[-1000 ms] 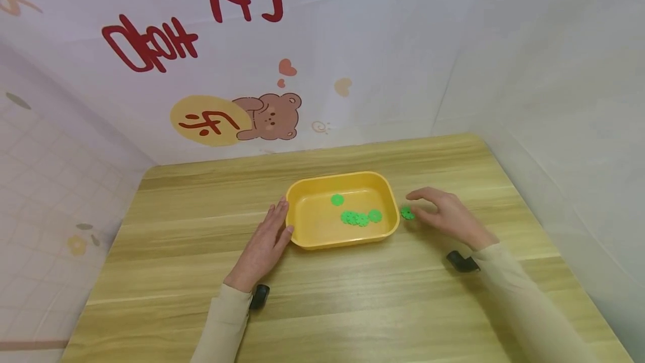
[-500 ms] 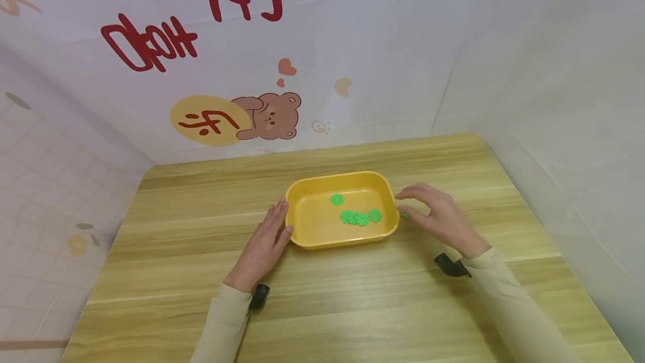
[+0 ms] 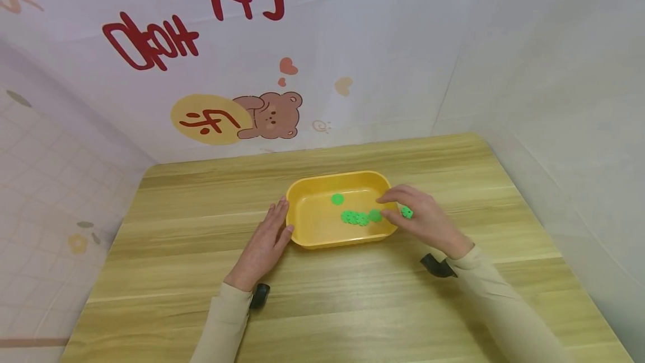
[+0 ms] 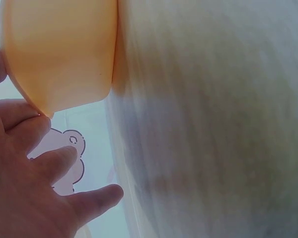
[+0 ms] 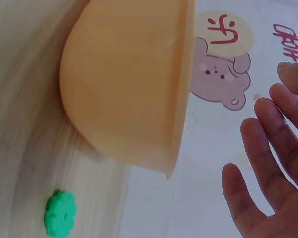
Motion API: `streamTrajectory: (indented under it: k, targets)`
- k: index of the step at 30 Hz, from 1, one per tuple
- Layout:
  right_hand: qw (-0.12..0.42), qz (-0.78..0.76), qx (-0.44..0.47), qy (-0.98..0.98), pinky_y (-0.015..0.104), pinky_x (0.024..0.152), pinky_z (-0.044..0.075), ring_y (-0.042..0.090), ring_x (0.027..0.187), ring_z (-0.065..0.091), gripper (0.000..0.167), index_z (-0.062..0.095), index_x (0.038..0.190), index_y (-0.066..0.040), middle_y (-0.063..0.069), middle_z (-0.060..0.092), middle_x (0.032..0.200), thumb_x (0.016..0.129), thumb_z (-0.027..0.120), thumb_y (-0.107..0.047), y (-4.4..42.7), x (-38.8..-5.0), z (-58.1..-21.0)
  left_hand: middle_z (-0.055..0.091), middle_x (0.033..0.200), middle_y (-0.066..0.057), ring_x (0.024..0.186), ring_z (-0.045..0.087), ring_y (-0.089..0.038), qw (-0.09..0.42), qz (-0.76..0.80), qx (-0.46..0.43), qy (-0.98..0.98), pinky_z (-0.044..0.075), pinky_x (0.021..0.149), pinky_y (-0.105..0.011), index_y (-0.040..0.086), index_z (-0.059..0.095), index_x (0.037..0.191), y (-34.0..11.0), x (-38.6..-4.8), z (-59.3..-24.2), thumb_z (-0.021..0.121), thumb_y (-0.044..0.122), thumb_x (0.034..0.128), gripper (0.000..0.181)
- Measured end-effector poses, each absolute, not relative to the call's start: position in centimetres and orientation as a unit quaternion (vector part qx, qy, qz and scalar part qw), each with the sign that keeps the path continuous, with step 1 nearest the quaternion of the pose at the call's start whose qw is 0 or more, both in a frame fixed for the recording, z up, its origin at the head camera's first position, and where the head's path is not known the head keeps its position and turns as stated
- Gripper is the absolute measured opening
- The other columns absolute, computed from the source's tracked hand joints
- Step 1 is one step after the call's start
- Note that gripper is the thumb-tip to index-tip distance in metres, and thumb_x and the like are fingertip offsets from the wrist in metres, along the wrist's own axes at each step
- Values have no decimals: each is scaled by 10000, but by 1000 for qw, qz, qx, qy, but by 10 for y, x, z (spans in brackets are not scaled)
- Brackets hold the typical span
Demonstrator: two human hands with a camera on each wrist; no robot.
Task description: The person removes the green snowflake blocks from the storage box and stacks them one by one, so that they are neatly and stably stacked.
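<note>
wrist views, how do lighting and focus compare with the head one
Head: soft, even light, faint sheen inside the yellow rounded-rectangular plastic tray; left wrist: hazy, the wood-grain tabletop smeared; right wrist: dimmer, the green scalloped plastic disc fairly clear.

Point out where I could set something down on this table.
Bare table lies between left sleeve and right sleeve, in front of the yellow tray, and left of the left sleeve. The tray's right end is crowded: the right grip hovers there, a loose green disc nearby.
</note>
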State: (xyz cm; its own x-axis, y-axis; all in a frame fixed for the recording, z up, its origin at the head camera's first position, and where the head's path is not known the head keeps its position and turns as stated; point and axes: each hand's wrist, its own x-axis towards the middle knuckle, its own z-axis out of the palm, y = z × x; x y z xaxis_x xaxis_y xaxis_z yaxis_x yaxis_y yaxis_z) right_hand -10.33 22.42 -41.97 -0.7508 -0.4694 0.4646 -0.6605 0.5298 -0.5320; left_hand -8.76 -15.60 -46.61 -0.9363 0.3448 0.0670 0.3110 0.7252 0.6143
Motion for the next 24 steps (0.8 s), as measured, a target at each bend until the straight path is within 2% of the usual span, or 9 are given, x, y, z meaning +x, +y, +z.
streamTrajectory:
  k: [6, 13, 24]
  targets:
    - [122, 359, 347, -858, 354, 892, 558, 200, 1059, 669, 286, 744, 1141, -87, -8, 708, 1146, 872, 826, -40, 216, -107, -420, 186, 1713, -27, 1572, 178, -327, 25, 328, 176, 928, 257, 1176, -677, 88, 260, 1645, -156, -87, -466, 495, 316, 1116, 622]
    - [88, 348, 344, -867, 422, 918, 558, 199, 1094, 659, 250, 742, 1163, -123, -19, 702, 1171, 921, 798, -97, 208, -113, -424, 201, 1711, -39, 1565, 196, -349, 17, 328, 179, 927, 267, 1167, -684, 74, 271, 1640, -156, -87, -467, 517, 290, 1109, 624]
    - [53, 338, 350, -872, 410, 945, 553, 195, 1122, 657, 230, 739, 1187, -126, -18, 697, 1194, 960, 766, -150, 195, -125, -427, 199, 1712, -19, 1567, 197, -324, 17, 325, 176, 929, 265, 1178, -668, 91, 268, 1644, -156, -87, -467, 518, 293, 1109, 624]
